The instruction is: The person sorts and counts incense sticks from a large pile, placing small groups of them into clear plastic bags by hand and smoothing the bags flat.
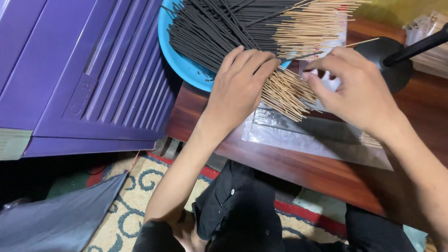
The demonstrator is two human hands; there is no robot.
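My left hand (240, 81) lies flat, fingers together, on a bunch of incense sticks (284, 91) whose bare bamboo ends fan out to the right. My right hand (359, 91) hovers just right of those ends, its fingers curled and pinching at the stick tips. Behind both hands a big heap of black incense sticks (224, 23) rests in a blue round tray (184, 65). Clear plastic sleeves (303, 135) lie flat on the brown wooden table (298, 172) under my hands.
A purple ribbed plastic door or chair (102, 74) stands at the left. A black round stand base with a pole (396, 58) sits at the right. More clear packets (429, 32) lie at the far right. A patterned rug (135, 196) and grey cloth (60, 214) are below.
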